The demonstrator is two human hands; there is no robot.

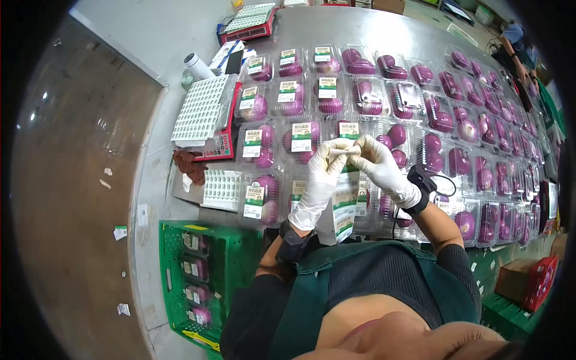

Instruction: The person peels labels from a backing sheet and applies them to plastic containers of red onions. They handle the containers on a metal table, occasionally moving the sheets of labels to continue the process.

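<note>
Two gloved hands [351, 171], one green crate [201, 279].

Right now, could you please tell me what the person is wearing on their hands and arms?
Both the left hand and the right hand wear thin white gloves. Each wrist carries a black strapped device, with a thin black cable by the right one. Dark ribbed sleeves cover the upper arms.

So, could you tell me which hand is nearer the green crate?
Left. The left hand is above the green crate, to its right; the right hand is farther right.

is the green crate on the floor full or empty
Partly filled: the green crate holds a few packs of purple onions along one side, the rest bare.
</note>
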